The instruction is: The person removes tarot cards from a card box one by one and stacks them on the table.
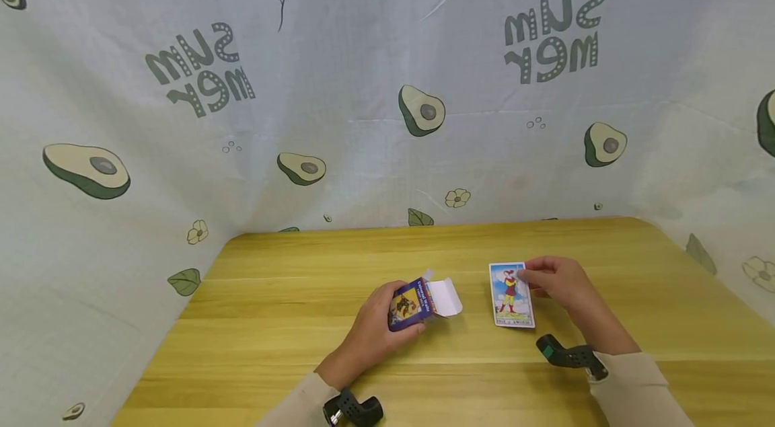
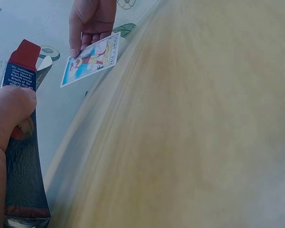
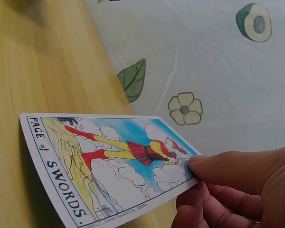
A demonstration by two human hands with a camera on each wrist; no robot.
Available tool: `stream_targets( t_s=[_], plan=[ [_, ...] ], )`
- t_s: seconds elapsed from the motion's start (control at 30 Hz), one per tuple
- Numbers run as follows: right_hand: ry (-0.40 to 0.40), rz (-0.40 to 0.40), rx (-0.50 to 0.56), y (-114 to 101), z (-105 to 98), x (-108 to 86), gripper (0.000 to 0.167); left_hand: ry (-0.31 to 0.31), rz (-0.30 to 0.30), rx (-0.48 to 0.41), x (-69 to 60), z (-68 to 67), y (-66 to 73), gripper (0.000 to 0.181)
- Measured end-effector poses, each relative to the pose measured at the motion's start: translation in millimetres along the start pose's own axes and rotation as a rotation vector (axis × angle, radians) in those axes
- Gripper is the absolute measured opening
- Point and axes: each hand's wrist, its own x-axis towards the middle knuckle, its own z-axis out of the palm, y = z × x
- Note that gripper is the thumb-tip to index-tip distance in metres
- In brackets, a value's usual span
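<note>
My left hand [image 1: 377, 323] grips a small dark-blue tarot card box [image 1: 408, 306], fingers and thumb round its sides. The box's white flap [image 1: 445, 297] stands open toward the right. In the left wrist view the thumb presses the printed narrow side of the box [image 2: 27, 166]. My right hand [image 1: 564, 284] pinches a tarot card [image 1: 510, 296] by its upper right edge, between thumb and fingers. "Page of Swords" is printed on the card [image 3: 118, 161], which shows a figure in red and yellow. The card is face up, apart from the box and to its right.
A wooden table [image 1: 272, 319] lies beneath both hands. Behind it and along the sides hangs a pale cloth [image 1: 351, 64] printed with avocados, leaves and lettering. Black wrist devices [image 1: 572, 354] are strapped at both sleeves.
</note>
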Motion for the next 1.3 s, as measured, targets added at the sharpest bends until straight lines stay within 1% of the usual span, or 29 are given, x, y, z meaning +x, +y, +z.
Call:
stream_targets(
  t_s=[0.2, 0.43, 0.7, 0.8, 1.07, 1.3],
  plan=[
    [-0.004, -0.016, -0.010, 2.2, 0.9, 0.1, 0.047, 0.005, 0.009, -0.006, 0.7, -1.3, 0.4, 0.077],
    [0.011, -0.039, -0.099, 6.8, 2.9, -1.9, 0.041, 0.002, 0.015, -0.003, 1.1, -1.0, -0.5, 0.076],
    [0.029, -0.040, -0.138, 11.6, 4.6, -1.4, 0.039, -0.003, 0.009, -0.007, 0.7, 0.0, -1.4, 0.076],
    [0.039, -0.036, -0.171, 13.0, 5.5, -0.9, 0.038, 0.001, 0.013, -0.003, 0.4, -0.1, -1.2, 0.076],
    [0.036, -0.047, -0.252, 18.2, 11.7, -1.1, 0.031, -0.002, 0.014, 0.001, -0.9, 0.5, -0.8, 0.076],
    [0.056, -0.078, -0.272, 18.7, 14.9, -0.8, 0.028, -0.005, -0.001, -0.018, -0.1, 0.6, -1.0, 0.077]
  ],
)
